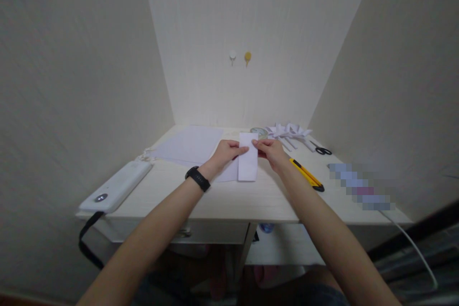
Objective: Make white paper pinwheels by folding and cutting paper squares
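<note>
A narrow strip of folded white paper (pixel 247 165) is held upright over the table between my two hands. My left hand (pixel 228 151) pinches its left edge, thumb lying across the front. On the other side my right hand (pixel 270 149) grips the upper right edge between thumb and fingers. Behind the strip, partly covered by it and my left hand, another piece of white paper (pixel 227 173) lies on the tabletop. A yellow box cutter (pixel 306 173) rests just right of my right forearm.
White sheets (pixel 190 143) lie at the back left. A tape roll (pixel 258 131), folded paper pieces (pixel 289 131) and black-handled scissors (pixel 322 151) are at the back right. A white device (pixel 118 186) with a black strap sits on the left edge; a blurred-out item (pixel 360 186) is on the right.
</note>
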A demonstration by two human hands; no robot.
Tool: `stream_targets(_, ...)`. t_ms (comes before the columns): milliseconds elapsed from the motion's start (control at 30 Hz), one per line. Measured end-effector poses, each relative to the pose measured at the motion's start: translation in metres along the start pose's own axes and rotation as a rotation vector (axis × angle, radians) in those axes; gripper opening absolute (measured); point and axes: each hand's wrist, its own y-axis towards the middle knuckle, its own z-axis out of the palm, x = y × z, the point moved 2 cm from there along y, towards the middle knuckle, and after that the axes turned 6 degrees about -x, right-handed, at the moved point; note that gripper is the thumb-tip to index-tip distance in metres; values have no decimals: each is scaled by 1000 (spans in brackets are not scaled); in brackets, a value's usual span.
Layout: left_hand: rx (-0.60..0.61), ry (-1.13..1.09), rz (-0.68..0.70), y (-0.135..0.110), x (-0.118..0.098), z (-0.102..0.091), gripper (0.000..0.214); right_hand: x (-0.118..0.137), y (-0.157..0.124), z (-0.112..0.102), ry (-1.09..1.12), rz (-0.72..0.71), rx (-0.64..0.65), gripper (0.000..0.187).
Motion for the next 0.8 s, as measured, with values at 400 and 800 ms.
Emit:
stream_targets(400,-6,-185,-179,-2,3,0,35,-1,0,0,-15,25,4,44)
stream_targets(800,59,-86,-209,0,6,-1,29,-6,3,0,123,36,-81,36)
